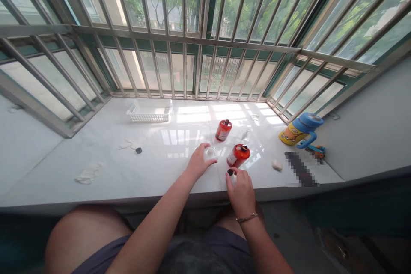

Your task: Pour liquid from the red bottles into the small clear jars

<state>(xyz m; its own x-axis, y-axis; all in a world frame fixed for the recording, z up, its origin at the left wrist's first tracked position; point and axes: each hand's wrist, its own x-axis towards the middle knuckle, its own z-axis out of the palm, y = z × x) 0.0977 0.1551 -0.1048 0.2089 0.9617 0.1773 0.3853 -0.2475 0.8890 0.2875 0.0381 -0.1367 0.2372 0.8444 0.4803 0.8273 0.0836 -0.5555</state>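
White stone makes up the desk (154,167) I am looking down on from the head camera, a long polished slab under a barred window (184,43).

My left hand (199,162) reaches out over the slab. Its grip is curled partly closed around a small clear cup (210,152) that sits on the stone, thumb on the near side and fingers over the top.

My right hand (241,193) is at the front edge of the desk. Its grip is closed tight on a little black-topped vial (230,173), and only the dark top and a bit of pale body show above the fingers.

Just beyond that hand is the near orange bottle (238,155), which has a white label and leans to the right in this view. I cannot tell whether it stands or lies. The clear cup is just to its left. The far orange bottle (223,130) stands upright further back, apart from both hands.

A white basket (149,111) sits at the back left, near the bars. A loose black cap (138,150) lies left of my left hand, with white paper scraps (86,174) further left. To the right are a small white lump (276,165) and a blue-lidded yellow mug (300,129) on its side.
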